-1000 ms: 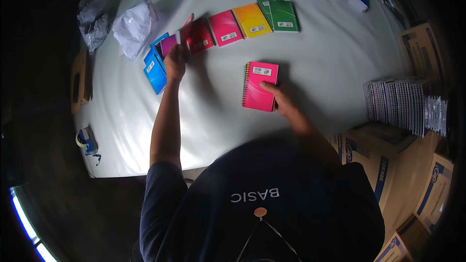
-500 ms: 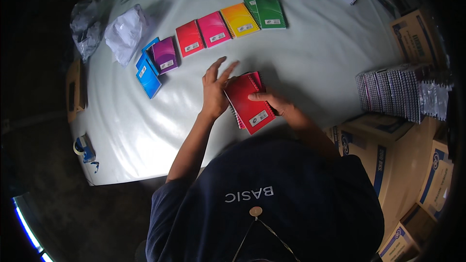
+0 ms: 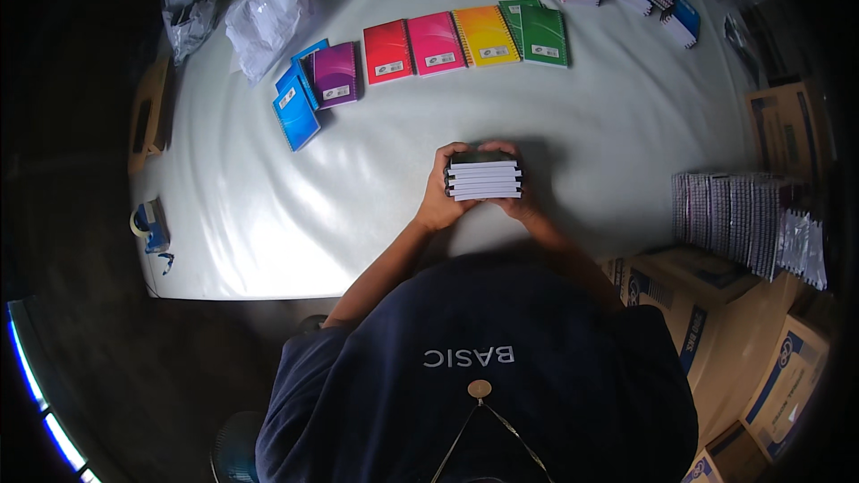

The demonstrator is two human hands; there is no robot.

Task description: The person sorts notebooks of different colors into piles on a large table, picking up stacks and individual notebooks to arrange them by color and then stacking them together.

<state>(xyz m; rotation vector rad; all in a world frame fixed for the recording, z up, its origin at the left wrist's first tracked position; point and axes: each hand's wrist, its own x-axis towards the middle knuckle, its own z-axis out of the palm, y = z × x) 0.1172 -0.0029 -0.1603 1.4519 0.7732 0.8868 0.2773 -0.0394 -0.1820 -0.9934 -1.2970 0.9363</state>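
Together over a broad, pale-covered table [image 3: 358, 179], a person's left hand [image 3: 438, 200] and right hand [image 3: 521, 202], each half curled, grip opposite ends of a stack of notebooks [image 3: 484, 182], page edges up. The stack sits directly on the person's side of the yellow notebook [image 3: 486, 31], well apart from it. Both hands face inward, fingers wrapping the side toward the yellow notebook, thumbs opposite.

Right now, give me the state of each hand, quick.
Left hand: closed around the left side of the notebook stack.
Right hand: closed around the same stack's right side.
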